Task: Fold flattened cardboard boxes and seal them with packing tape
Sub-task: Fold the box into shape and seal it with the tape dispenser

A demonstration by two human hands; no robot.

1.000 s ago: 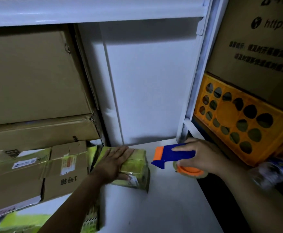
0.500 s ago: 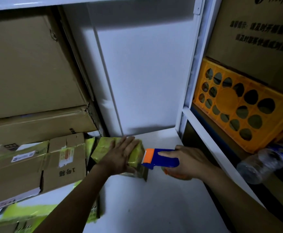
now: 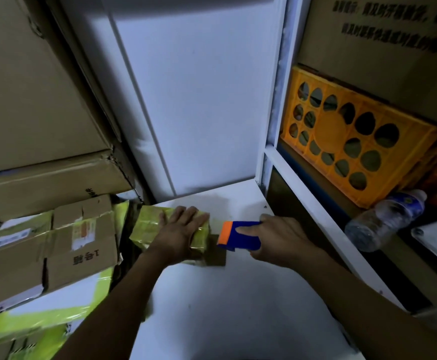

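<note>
**Q:** What is being worked on, and where is it?

**A:** A small box [image 3: 157,226], a squat block wrapped in glossy, crinkled yellow-green tape, lies on a smooth white shelf [image 3: 225,307], near its back edge. A dull brown patch shows at the box's right end; I cannot tell if that is bare card or tape.

**Q:** And the hands?

**A:** They are apart, one on each side. The left hand [image 3: 179,229] lies flat on top of the box, fingers straight, pressing down. The right hand [image 3: 282,241] is wrapped round a tape dispenser [image 3: 240,236] made of hard blue plastic with an orange front edge, the forefinger laid along its body. The orange edge sits just beside the box's right end, over the brown patch.

**Q:** What surrounds them?

**A:** On the left, large plain cardboard cartons [image 3: 30,100] are stacked high, the lower one torn at a corner. Below them are smaller parcels [image 3: 82,242] with creased flaps, paper labels and yellow-green tape, crowding right up to the box. Behind is a flat white panel [image 3: 199,100]. To the right, past a white metal upright [image 3: 274,100], an orange plastic crate [image 3: 342,141] pierced with round holes stands under a printed brown carton [image 3: 381,61]. A clear, ribbed plastic bottle [image 3: 386,219] lies on its side in front of the crate
</note>
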